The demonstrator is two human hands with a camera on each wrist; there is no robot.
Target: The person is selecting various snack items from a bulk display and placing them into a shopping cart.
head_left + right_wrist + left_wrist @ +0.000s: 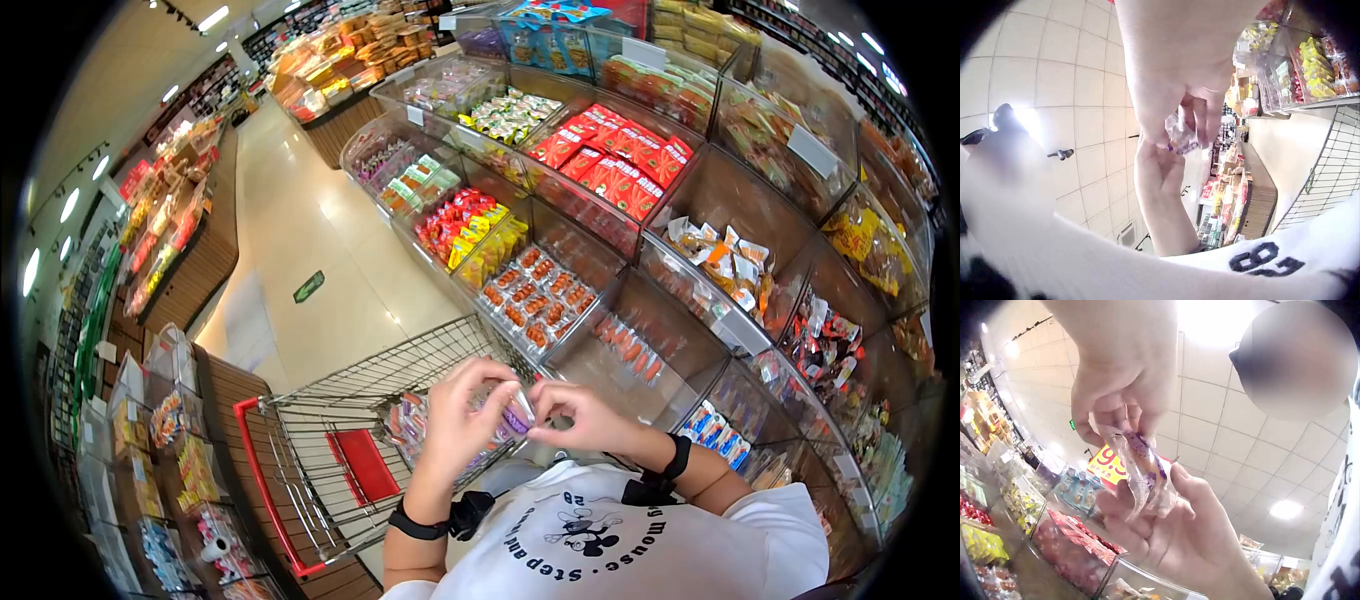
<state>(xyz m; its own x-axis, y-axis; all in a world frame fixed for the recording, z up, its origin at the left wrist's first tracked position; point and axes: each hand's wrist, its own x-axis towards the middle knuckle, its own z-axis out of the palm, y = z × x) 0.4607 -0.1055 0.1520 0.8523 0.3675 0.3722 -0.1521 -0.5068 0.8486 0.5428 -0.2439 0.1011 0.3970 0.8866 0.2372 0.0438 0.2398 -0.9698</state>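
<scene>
Both hands meet in front of the chest on a small clear snack packet (1145,467) with purple print and something pale orange inside. My left hand (470,408) pinches one end of it with curled fingers. At the other end, my right hand (582,418) grips the packet between thumb and fingers. In the left wrist view the wrapper hangs loose and crinkled between the two hands. The fingers hide much of it in the right wrist view. Just beyond the hands, in the cart, lie several wrapped snacks (408,420).
A metal shopping cart (330,400) with a red handle (268,480) stands at the left. Tiered clear bins of packaged snacks curve along the right, with red packets (610,160) and small sausage packs (537,298). An aisle floor (290,220) runs ahead; another snack shelf (190,440) stands at lower left.
</scene>
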